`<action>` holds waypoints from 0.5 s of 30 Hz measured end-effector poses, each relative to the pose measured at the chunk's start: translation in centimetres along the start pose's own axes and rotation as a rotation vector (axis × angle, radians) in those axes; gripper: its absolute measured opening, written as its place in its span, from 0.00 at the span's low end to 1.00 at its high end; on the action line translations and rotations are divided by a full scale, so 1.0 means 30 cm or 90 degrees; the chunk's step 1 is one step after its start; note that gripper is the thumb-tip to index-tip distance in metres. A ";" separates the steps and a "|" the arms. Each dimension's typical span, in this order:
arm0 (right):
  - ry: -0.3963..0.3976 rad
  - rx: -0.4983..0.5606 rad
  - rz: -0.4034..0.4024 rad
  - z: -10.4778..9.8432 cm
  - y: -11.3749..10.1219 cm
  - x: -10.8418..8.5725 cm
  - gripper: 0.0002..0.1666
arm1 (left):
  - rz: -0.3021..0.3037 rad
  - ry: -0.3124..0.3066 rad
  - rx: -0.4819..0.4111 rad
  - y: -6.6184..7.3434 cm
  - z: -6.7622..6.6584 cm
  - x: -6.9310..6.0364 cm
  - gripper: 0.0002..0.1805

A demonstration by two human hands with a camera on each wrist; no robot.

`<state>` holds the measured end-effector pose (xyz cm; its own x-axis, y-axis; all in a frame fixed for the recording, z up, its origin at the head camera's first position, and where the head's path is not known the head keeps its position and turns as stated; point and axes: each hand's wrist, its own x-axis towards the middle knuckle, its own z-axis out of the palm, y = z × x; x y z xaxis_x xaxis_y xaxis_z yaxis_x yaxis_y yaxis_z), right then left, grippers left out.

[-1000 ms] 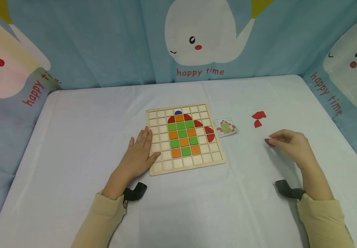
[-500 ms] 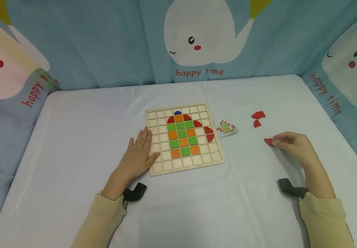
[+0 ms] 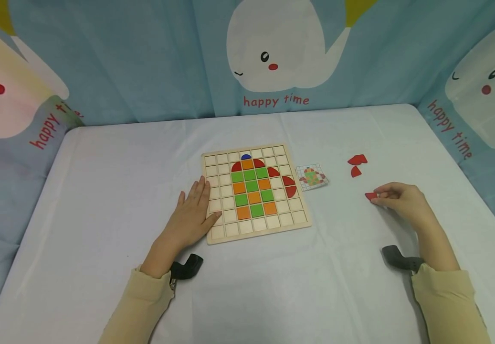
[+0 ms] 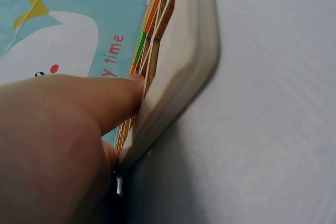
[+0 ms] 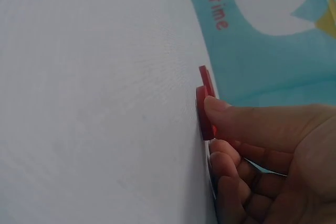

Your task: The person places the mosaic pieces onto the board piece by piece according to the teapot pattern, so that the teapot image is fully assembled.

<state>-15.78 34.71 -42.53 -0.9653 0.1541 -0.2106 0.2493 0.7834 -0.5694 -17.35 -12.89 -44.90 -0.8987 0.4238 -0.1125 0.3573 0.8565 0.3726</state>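
My left hand (image 3: 189,217) rests on the left edge of a wooden grid board (image 3: 258,232), its fingers fairly straight and the thumb over the corner cells. Orange and green square tiles fill the middle of the grid, with a blue half-round piece (image 3: 246,156) at the top and several red quarter-round pieces around them. Over the table at the right, my right hand (image 3: 402,200) pinches a red quarter-round piece (image 3: 370,196) between thumb and fingers. In the right wrist view the thumb presses on this red piece (image 5: 201,114), close to the tabletop.
A small pattern card (image 3: 312,177) lies against the board's right side. Several loose red pieces (image 3: 356,171) lie beyond my right hand. The white-covered table (image 3: 101,191) meets a blue printed curtain (image 3: 152,62) at the back and sides.
The red piece in my right hand has turned a little and now shows more of its face. That hand shifted slightly right, then back left. My left hand stays in place.
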 end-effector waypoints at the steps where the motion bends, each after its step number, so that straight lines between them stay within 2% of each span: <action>1: -0.002 -0.003 0.000 0.001 0.000 0.000 0.24 | -0.001 0.000 0.000 0.001 -0.001 -0.001 0.43; 15: 0.005 -0.001 -0.011 0.012 0.005 0.000 0.22 | -0.001 0.004 0.001 0.000 0.001 -0.002 0.43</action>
<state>-15.73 34.62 -42.89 -0.9701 0.1447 -0.1946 0.2320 0.7873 -0.5713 -17.29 -12.90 -44.91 -0.9008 0.4206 -0.1075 0.3561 0.8575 0.3714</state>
